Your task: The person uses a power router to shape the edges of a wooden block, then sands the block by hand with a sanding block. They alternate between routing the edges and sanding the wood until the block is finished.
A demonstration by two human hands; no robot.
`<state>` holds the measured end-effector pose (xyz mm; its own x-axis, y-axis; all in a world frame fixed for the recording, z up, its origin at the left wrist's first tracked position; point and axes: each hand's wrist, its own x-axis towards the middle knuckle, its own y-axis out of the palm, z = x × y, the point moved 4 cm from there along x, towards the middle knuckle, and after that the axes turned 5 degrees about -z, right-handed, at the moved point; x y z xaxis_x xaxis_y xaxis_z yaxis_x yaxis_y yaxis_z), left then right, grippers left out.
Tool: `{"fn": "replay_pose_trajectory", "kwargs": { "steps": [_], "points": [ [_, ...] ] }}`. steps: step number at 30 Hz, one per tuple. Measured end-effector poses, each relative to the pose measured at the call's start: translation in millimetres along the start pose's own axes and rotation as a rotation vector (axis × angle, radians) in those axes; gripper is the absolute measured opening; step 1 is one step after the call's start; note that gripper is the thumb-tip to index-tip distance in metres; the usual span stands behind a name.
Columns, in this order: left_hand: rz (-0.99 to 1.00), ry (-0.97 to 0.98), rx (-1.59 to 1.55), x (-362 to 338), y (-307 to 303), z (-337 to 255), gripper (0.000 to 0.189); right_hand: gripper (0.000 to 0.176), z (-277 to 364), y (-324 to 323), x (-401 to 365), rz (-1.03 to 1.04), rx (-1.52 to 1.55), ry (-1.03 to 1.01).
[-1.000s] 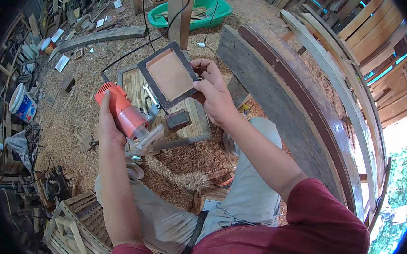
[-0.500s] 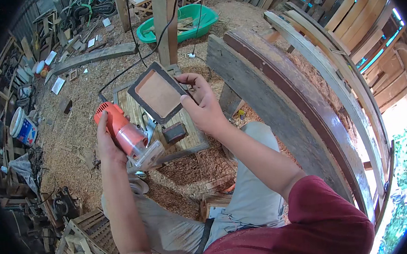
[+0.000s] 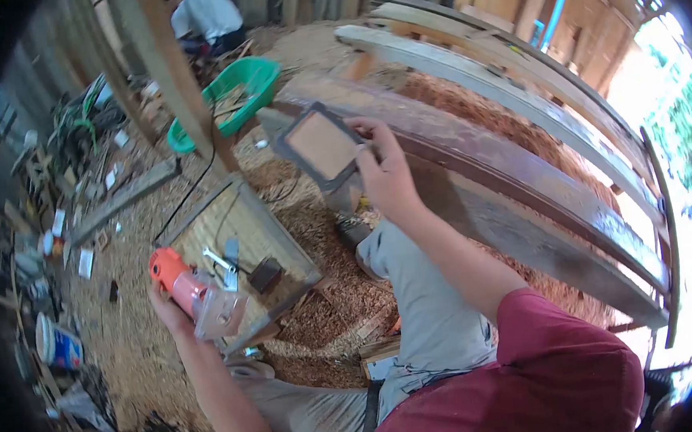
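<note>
My left hand [image 3: 173,315] is wrapped round the side of an orange trim router [image 3: 175,276] with a clear plastic base, at the near left edge of a low wooden stand [image 3: 279,241]. Between thumb and fingers, my right hand [image 3: 387,173] grips the right edge of a rectangular wooden piece [image 3: 323,144] with a dark rim and a lighter recessed middle. That piece is held up before the end of a long plank bench. On the stand lie a wrench [image 3: 219,259], a bluish metal piece [image 3: 230,251] and a small dark block [image 3: 265,275].
Long planks [image 3: 510,156] stretch along the right. A wooden post [image 3: 172,76] rises beyond the stand, beside a green tub [image 3: 260,77] of wood scraps. Another person [image 3: 208,17] crouches at the back. Shavings cover the ground; a white bucket [image 3: 58,344] stands left.
The view has swung to the right, bringing the other person into sight. The framed piece has moved from over the stand to beside the bench. Both hands keep their hold.
</note>
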<state>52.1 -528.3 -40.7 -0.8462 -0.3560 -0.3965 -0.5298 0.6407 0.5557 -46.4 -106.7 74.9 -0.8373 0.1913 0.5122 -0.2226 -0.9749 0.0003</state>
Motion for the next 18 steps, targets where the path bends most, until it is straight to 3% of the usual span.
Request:
{"fn": "replay_pose_trajectory", "kwargs": {
  "steps": [3,6,8,10,13,18],
  "points": [
    [0.172,-0.043,-0.031,-10.4,32.1,8.9,0.067,0.028,8.1,-88.7,11.0,-0.100,-0.191,0.085],
    [0.201,0.137,0.075,-53.5,110.2,17.5,0.061,0.026,-1.0,-161.7,16.0,-0.139,-0.431,0.127],
    [0.252,0.114,0.112,-81.5,156.3,25.9,0.059,0.023,5.5,-188.7,16.8,-0.146,-0.432,0.155],
    [0.213,0.173,0.183,-110.3,198.3,34.4,0.060,0.023,10.1,-204.7,17.4,-0.144,-0.490,0.130],
    [0.232,0.158,0.323,-151.5,244.2,42.9,0.062,0.022,23.9,-211.6,18.6,-0.134,-0.638,-0.130],
    [0.343,0.226,0.394,-180.2,277.2,51.4,0.061,0.023,17.1,-220.4,21.0,-0.111,-0.870,-0.248]
  ]
}}
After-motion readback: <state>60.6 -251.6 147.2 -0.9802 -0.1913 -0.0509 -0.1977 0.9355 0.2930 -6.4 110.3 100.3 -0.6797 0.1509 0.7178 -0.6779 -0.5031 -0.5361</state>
